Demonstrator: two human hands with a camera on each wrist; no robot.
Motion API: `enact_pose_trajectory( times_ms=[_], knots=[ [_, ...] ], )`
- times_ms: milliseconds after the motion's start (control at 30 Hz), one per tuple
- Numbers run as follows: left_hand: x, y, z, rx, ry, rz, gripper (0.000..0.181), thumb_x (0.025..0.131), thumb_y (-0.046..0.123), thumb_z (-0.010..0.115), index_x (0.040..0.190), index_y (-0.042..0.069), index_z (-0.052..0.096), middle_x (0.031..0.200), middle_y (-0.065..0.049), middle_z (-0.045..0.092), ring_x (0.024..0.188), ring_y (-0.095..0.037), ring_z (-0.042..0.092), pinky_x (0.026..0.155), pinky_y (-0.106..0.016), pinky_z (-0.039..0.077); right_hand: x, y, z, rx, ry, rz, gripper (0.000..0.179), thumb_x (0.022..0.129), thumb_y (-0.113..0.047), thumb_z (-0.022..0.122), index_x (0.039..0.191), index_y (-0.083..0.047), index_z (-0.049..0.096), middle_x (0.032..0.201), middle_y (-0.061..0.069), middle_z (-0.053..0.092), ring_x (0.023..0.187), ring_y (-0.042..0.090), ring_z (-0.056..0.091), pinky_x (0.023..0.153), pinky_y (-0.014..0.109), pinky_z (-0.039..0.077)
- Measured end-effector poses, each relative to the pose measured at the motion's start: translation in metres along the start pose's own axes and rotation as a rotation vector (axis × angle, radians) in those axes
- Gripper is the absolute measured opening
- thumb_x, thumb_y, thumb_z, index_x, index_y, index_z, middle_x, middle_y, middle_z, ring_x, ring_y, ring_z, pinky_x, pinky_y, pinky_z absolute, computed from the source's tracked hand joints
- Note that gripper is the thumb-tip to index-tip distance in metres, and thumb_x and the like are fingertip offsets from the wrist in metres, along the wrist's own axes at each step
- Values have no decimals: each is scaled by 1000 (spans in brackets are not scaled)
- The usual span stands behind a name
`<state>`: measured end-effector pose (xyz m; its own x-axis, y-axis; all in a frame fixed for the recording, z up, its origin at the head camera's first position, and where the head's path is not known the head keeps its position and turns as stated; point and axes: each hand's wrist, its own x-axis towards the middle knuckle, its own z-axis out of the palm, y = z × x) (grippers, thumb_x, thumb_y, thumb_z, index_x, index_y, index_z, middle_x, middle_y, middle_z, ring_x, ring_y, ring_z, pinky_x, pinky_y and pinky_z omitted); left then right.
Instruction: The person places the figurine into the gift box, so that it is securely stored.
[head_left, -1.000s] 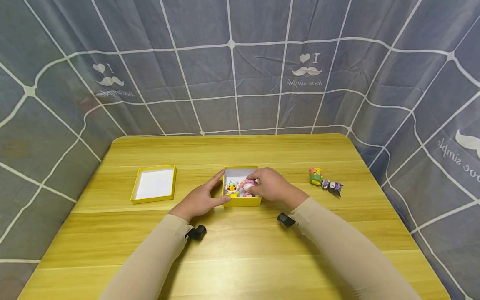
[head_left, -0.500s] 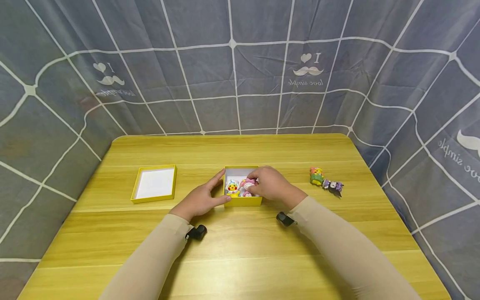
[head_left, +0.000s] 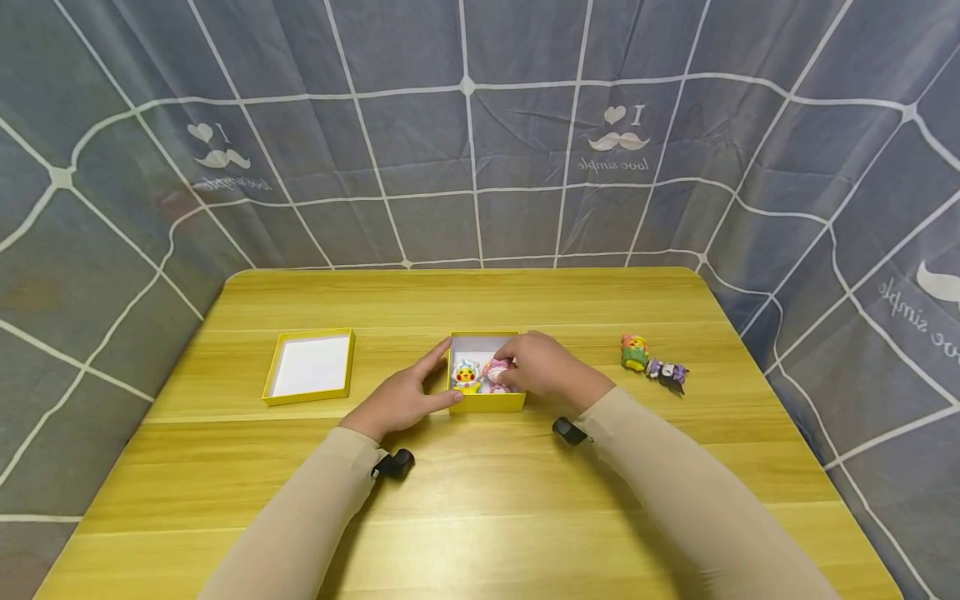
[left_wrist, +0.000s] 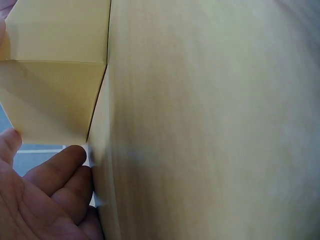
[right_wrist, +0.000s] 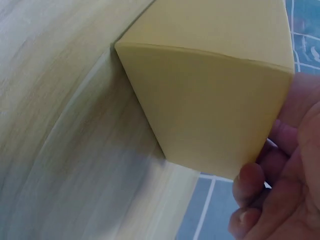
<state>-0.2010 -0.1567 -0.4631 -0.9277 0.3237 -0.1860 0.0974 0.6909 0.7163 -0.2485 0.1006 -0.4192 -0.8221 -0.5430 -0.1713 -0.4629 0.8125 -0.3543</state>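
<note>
A yellow box (head_left: 487,403) with a white inside stands at the middle of the table. My left hand (head_left: 397,404) lies along its left side, thumb at the front corner and straight index finger at the back one. Inside the box, at left, lies a yellow figurine with a white hood and red cheeks (head_left: 467,377). Beside it is a pink and white figurine (head_left: 495,372), pinched by my right hand (head_left: 551,367), which reaches over the right wall and partly hides it. In the right wrist view, curled fingertips (right_wrist: 248,184) hang outside the box's wall.
The yellow lid (head_left: 311,367) lies at left with its white inside up. To the right are a green, pink and yellow figurine (head_left: 634,353) and a purple and black one (head_left: 667,374), side by side. A grey checked curtain (head_left: 420,150) surrounds the wooden table (head_left: 450,517).
My right hand and the pink figurine shift very slightly within the box. The left hand, lid and the two figurines at right stay where they were.
</note>
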Motion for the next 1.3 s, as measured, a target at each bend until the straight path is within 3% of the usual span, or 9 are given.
enact_pose_trajectory(
  times_ms=[200, 433, 667, 1300],
  knots=[
    [0, 0, 0, -5, 2, 1, 96, 92, 66, 71, 165, 55, 10, 168, -3, 41, 157, -36, 36, 126, -61, 30, 0, 4, -2, 30, -62, -11, 31, 102, -24, 72, 130, -13, 77, 126, 5, 76, 111, 21, 67, 104, 42, 53],
    [-1, 3, -2, 12, -5, -2, 95, 94, 64, 71, 166, 54, 10, 168, -4, 41, 156, -38, 37, 125, -62, 30, -2, 1, -1, 4, -70, -39, 31, 102, -23, 70, 131, -12, 76, 122, 5, 77, 97, 17, 65, 95, 38, 55],
    [-1, 4, -1, 0, -8, -5, 95, 93, 65, 71, 165, 55, 10, 168, -5, 41, 156, -37, 37, 125, -62, 30, -4, 3, -6, -17, -116, -79, 37, 99, -17, 72, 136, -8, 72, 129, 9, 75, 114, 22, 69, 106, 43, 55],
    [-1, 3, 0, 19, -6, -3, 97, 92, 68, 69, 166, 54, 8, 170, -6, 37, 155, -40, 37, 124, -63, 32, 0, 10, -2, 8, -129, -114, 34, 96, -19, 75, 129, -9, 75, 120, 6, 77, 106, 20, 68, 102, 41, 55]
  ],
)
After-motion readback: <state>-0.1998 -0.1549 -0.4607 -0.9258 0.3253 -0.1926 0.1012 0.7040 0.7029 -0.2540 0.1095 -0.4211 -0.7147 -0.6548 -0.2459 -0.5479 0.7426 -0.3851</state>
